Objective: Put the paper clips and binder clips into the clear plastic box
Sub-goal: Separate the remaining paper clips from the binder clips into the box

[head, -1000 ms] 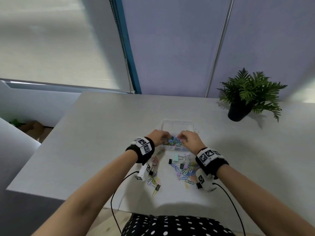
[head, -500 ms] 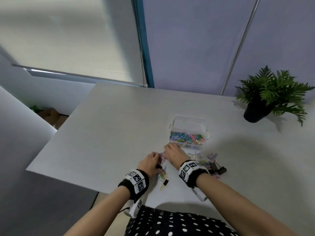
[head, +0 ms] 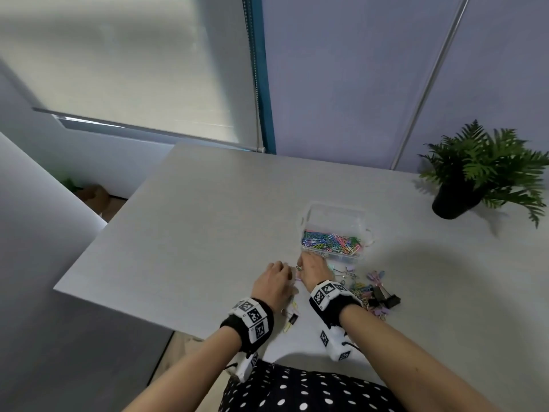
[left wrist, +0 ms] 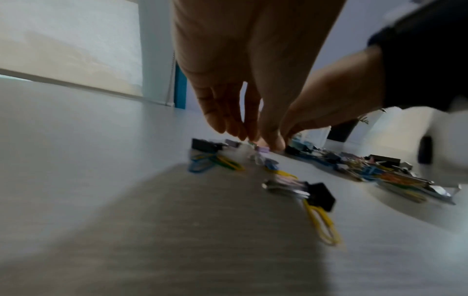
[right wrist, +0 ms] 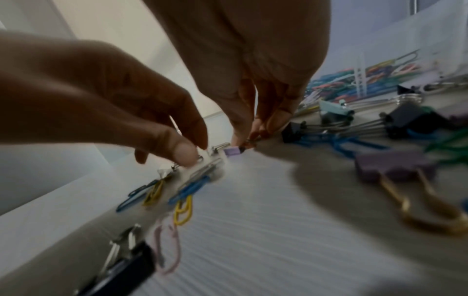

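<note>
Already many paper clips are lying in the clear plastic box. Binder clips are waiting on the surface. Right hand is pinching a lilac clip; left hand fingers, curled, are touching loose clips.

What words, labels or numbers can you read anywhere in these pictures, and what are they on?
No readable text anywhere.
Left wristband: black-and-white square code markers only, no letters or numbers.
Right wristband: the same kind of markers.
Clear plastic box, clips and plant pot: no label or print visible.
</note>
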`<state>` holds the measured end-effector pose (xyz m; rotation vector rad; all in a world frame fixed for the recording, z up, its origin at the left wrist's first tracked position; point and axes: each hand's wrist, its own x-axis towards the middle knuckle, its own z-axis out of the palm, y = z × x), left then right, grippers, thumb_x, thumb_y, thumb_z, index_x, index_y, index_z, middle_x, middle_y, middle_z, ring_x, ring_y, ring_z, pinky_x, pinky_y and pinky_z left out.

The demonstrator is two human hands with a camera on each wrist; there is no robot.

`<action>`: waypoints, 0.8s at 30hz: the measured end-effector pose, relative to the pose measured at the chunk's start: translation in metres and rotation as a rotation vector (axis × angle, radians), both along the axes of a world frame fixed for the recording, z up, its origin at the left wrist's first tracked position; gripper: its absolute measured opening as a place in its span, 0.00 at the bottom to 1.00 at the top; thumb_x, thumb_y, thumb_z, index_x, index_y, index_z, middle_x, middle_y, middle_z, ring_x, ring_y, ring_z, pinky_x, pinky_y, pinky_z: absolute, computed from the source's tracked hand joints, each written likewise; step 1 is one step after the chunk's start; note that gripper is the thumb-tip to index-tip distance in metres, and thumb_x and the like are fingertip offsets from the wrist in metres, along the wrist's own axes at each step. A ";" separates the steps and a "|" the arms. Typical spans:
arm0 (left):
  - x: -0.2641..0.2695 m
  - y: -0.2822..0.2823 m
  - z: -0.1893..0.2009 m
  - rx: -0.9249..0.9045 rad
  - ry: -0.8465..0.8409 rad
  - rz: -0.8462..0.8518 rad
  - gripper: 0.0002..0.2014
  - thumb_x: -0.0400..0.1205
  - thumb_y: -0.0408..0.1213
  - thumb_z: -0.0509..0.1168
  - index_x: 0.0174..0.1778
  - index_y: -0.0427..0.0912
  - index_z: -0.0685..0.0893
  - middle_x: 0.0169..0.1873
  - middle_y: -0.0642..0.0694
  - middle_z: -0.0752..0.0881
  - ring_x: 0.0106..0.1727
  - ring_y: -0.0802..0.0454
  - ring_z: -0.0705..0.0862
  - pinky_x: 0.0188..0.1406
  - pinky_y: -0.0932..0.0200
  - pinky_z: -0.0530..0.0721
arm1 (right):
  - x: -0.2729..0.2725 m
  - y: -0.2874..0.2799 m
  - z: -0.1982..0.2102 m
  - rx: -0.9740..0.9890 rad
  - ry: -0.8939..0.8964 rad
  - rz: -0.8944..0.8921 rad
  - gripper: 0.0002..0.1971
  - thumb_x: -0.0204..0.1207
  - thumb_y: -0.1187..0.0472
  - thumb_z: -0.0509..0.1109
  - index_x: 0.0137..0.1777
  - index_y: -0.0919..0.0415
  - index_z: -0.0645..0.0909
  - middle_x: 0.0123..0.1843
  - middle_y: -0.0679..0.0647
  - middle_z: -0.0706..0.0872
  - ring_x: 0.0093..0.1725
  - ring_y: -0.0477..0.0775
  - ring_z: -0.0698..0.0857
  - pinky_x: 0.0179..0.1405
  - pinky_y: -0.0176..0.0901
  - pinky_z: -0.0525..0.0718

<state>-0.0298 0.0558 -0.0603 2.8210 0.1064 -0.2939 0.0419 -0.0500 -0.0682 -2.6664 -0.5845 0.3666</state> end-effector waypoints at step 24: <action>0.043 0.004 0.030 -0.615 0.120 0.202 0.08 0.81 0.26 0.60 0.38 0.42 0.77 0.34 0.46 0.83 0.26 0.64 0.84 0.27 0.72 0.81 | 0.035 -0.059 0.023 0.626 0.380 -0.311 0.13 0.69 0.79 0.68 0.32 0.60 0.75 0.30 0.56 0.80 0.21 0.42 0.82 0.19 0.29 0.79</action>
